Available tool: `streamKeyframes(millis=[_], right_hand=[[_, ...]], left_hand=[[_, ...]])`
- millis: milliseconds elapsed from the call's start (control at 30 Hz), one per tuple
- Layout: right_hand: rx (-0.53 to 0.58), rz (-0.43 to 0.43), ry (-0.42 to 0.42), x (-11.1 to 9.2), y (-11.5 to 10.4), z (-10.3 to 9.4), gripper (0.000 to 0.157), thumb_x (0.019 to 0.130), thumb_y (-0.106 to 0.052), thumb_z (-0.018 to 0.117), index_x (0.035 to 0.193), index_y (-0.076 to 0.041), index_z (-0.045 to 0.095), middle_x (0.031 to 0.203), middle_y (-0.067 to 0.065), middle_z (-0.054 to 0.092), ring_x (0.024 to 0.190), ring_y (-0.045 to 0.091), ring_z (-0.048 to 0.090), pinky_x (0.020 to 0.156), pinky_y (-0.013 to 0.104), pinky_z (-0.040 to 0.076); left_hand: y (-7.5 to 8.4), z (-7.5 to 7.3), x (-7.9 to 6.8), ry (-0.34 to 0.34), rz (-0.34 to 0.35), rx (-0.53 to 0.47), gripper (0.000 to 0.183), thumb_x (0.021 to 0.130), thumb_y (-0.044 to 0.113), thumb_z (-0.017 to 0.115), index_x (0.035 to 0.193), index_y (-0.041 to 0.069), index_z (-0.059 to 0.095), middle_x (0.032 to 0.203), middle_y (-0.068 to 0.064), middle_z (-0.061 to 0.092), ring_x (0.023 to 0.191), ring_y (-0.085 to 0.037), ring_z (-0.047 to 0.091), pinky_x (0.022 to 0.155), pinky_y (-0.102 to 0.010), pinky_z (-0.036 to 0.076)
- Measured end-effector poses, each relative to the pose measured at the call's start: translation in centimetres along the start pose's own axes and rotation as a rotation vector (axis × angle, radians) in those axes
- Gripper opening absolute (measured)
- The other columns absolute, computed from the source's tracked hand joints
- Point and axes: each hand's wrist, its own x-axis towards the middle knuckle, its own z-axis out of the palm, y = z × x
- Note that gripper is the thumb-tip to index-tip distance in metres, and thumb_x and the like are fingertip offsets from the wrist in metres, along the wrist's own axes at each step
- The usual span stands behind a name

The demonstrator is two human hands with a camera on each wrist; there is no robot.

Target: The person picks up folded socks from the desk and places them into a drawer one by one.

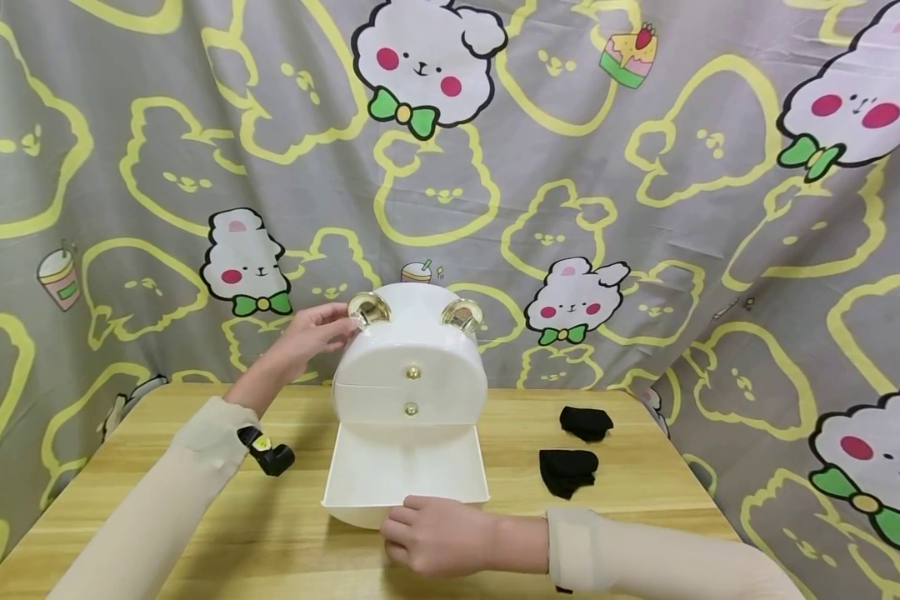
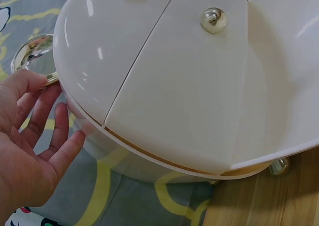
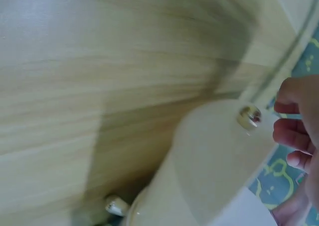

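Observation:
A glossy white storage box (image 1: 378,354) with gold round ears stands on the table, its bottom drawer (image 1: 405,467) pulled out toward me. My left hand (image 1: 311,337) pinches the left gold ear (image 2: 36,52) between thumb and fingers, the other fingers spread beside the box's side. At the drawer's front edge is my right hand (image 1: 446,533), fingers loosely bent. In the right wrist view the gold knob (image 3: 249,117) on the drawer front shows uncovered, just beside those fingertips. Whether they touch the rim is hard to tell. Two upper sections with gold knobs (image 1: 412,372) are closed.
Two small folded black cloth items (image 1: 587,423) lie on the wooden table (image 1: 510,533) to the right of the box. A grey patterned curtain (image 1: 450,192) hangs behind and along both sides. Small gold feet (image 2: 279,166) show under the box.

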Motion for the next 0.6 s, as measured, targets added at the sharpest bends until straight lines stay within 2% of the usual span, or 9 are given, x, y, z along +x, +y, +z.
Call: streamKeyframes(millis=[133, 233, 333, 433, 500, 600], right_hand=[[0.162, 0.083, 0.076, -0.3, 1.6, -1.1, 0.009, 0.098, -0.028, 0.059, 0.093, -0.024, 0.065, 0.089, -0.011, 0.054, 0.078, 0.006, 0.051, 0.072, 0.016, 0.045], [0.324, 0.157, 0.167, -0.9, 3.2, -1.9, 0.004, 0.092, -0.025, 0.068, 0.091, -0.021, 0.067, 0.086, -0.009, 0.053, 0.075, 0.006, 0.05, 0.068, 0.016, 0.045], [0.495, 0.215, 0.221, -2.0, 5.2, -2.5, 0.005, 0.09, -0.02, 0.073, 0.094, -0.018, 0.071, 0.087, -0.007, 0.057, 0.075, 0.006, 0.054, 0.07, 0.014, 0.047], [0.72, 0.301, 0.181, -3.7, 7.3, -3.1, 0.01, 0.089, -0.016, 0.076, 0.098, -0.013, 0.074, 0.091, -0.003, 0.066, 0.079, 0.007, 0.061, 0.075, 0.011, 0.05], [0.885, 0.396, 0.107, -5.2, 8.8, -3.5, 0.012, 0.09, -0.015, 0.076, 0.101, -0.011, 0.075, 0.094, -0.001, 0.069, 0.082, 0.009, 0.065, 0.077, 0.011, 0.052], [1.052, 0.558, 0.015, -8.0, 10.9, -3.4, 0.013, 0.092, -0.013, 0.075, 0.105, -0.012, 0.076, 0.097, 0.0, 0.072, 0.084, 0.012, 0.067, 0.075, 0.015, 0.053]], left_hand=[[0.0, 0.0, 0.0, -0.001, -0.003, -0.001, 0.053, 0.101, 0.033, 0.065, 0.143, 0.003, 0.053, 0.102, 0.014, 0.067, 0.099, -0.006, 0.063, 0.115, -0.051, 0.043], [0.1, 0.0, 0.0, 0.001, -0.003, -0.001, 0.052, 0.101, 0.032, 0.065, 0.143, 0.003, 0.053, 0.102, 0.014, 0.067, 0.098, -0.006, 0.063, 0.115, -0.051, 0.044], [0.1, 0.1, 0.0, 0.003, -0.002, -0.003, 0.052, 0.101, 0.032, 0.065, 0.142, 0.003, 0.054, 0.101, 0.014, 0.067, 0.098, -0.005, 0.063, 0.115, -0.051, 0.044], [0.0, 0.2, 0.0, 0.0, -0.002, -0.005, 0.052, 0.101, 0.032, 0.065, 0.142, 0.002, 0.053, 0.1, 0.015, 0.067, 0.098, -0.005, 0.063, 0.115, -0.051, 0.044], [0.0, 0.2, 0.0, 0.0, -0.002, -0.007, 0.053, 0.101, 0.032, 0.065, 0.143, 0.002, 0.053, 0.101, 0.015, 0.067, 0.098, -0.004, 0.063, 0.115, -0.051, 0.044], [0.0, 0.1, 0.0, 0.003, 0.003, -0.007, 0.053, 0.101, 0.032, 0.064, 0.144, 0.003, 0.052, 0.101, 0.016, 0.066, 0.097, -0.004, 0.063, 0.115, -0.051, 0.044]])
